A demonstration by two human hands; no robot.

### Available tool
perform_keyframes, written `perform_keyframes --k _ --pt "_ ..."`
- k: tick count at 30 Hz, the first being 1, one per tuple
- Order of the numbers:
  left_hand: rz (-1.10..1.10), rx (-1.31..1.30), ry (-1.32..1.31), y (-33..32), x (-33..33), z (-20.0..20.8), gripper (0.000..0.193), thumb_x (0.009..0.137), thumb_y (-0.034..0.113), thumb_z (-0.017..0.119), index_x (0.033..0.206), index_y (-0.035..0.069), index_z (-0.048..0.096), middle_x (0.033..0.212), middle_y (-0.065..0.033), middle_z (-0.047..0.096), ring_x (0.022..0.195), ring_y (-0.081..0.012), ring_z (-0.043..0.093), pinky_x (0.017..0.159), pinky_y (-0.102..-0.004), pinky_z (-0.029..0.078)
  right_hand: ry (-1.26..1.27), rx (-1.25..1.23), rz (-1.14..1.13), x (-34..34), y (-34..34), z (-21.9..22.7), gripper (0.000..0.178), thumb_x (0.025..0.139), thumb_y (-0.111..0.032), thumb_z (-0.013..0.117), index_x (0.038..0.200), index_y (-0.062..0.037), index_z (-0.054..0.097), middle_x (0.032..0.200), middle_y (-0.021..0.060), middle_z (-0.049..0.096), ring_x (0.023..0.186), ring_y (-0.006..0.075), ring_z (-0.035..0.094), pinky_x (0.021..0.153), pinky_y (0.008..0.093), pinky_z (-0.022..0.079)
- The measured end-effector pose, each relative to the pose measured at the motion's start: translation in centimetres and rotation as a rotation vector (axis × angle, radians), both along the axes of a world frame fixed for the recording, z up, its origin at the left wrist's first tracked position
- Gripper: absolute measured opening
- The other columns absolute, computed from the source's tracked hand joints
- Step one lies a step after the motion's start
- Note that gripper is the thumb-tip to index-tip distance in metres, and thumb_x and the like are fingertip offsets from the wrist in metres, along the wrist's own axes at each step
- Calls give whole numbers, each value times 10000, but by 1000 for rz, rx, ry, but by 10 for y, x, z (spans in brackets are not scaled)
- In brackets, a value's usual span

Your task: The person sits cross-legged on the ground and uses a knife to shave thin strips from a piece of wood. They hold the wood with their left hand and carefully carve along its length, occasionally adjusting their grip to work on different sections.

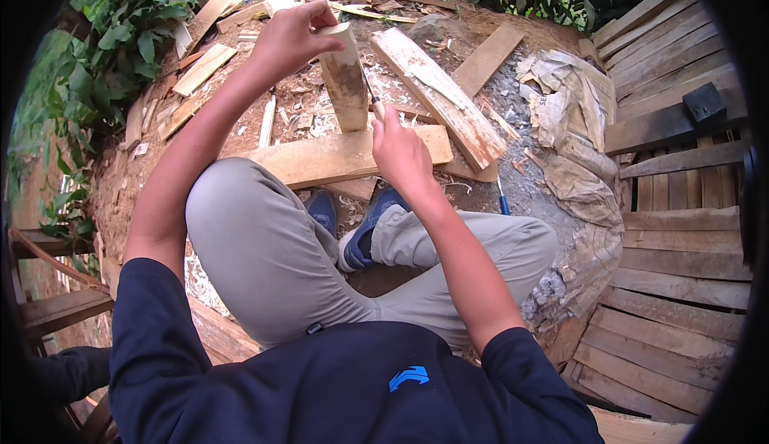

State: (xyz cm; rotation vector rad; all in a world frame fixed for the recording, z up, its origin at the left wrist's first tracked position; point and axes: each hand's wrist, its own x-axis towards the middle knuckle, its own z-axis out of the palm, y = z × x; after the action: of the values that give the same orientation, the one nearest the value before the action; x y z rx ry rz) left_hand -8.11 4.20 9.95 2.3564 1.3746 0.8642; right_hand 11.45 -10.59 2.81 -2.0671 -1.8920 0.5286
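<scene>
An upright wooden block [346,87], pale on top with brown bark-like patches on its side, stands on a flat plank [296,159] before my knees. My left hand [295,37] is closed on the block's top end, thumb on the near side and fingers beyond. My right hand [400,151] grips the handle of a knife [370,90]. Its thin blade points up and away along the block's right side. Whether the edge touches the wood, I cannot tell.
A thick board [440,95] lies slanted right of the block, another plank [490,55] behind it. A blue-handled tool [503,203] rests near my knee. Crumpled sacking [569,123] lies by a slatted wooden structure [673,244]. Offcuts [204,69] and shavings litter the dirt.
</scene>
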Motion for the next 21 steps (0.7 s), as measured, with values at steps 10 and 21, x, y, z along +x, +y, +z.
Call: perform_keyframes --k 10,21 --pt "-4 -85 1 2 -9 2 444 760 350 864 1030 40 694 963 -112 744 881 -234 719 769 -372 555 472 508 -210 2 10 51 379 1056 -270 441 1287 23 509 807 286 684 796 474 681 675 557 520" --pt "-16 -52 -20 6 -12 -2 442 762 315 873 1035 22 686 981 -128 747 896 -238 719 788 -363 557 312 97 -127 -1 2 -5 385 1057 -317 437 1315 -34 475 864 293 687 865 513 654 742 601 474"
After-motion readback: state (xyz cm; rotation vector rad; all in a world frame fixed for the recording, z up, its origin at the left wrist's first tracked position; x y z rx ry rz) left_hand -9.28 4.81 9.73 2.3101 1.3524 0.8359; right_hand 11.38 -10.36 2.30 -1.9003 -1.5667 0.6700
